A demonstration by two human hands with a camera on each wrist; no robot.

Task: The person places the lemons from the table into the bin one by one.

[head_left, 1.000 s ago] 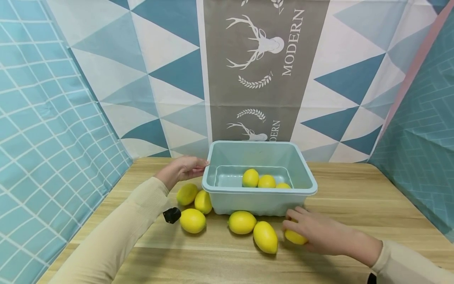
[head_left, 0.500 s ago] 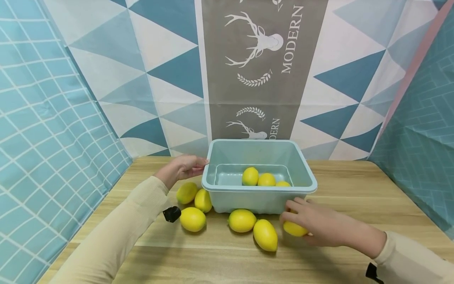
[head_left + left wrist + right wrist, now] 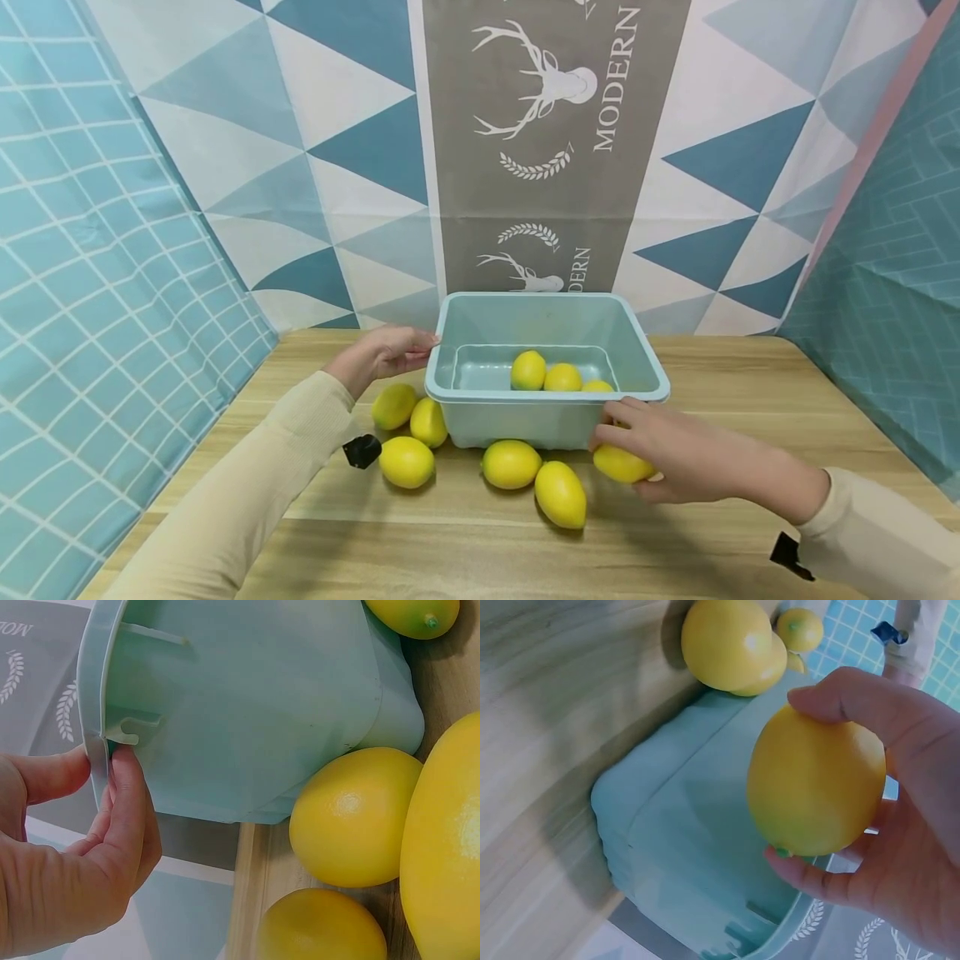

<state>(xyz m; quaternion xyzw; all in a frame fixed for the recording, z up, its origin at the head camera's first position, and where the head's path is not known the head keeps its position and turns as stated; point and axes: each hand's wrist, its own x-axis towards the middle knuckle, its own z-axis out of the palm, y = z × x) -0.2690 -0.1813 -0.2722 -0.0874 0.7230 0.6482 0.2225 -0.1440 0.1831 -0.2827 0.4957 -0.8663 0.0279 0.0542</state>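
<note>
My left hand (image 3: 390, 350) pinches the left rim of a pale blue plastic bin (image 3: 517, 423); in the left wrist view its thumb lies outside the rim and the fingers curl under it. Three lemons rest inside the bin, the nearest one partly behind the front rim. My right hand (image 3: 675, 454) grips a lemon (image 3: 817, 780) at the bin's front right corner, thumb on one side and fingers round the other. In the right wrist view this lemon is off the table, beside the bin's wall.
On the wooden table (image 3: 450, 558), two lemons lie in front of the bin, including a tilted lemon (image 3: 561, 495). Three more sit at its left, the nearest being a lemon (image 3: 407, 462). A patterned cloth backdrop (image 3: 375, 167) stands close behind the bin.
My right hand has closed its grip on the lemon and lifted it from the table toward the bin's front right rim. The left hand keeps its place on the rim.
</note>
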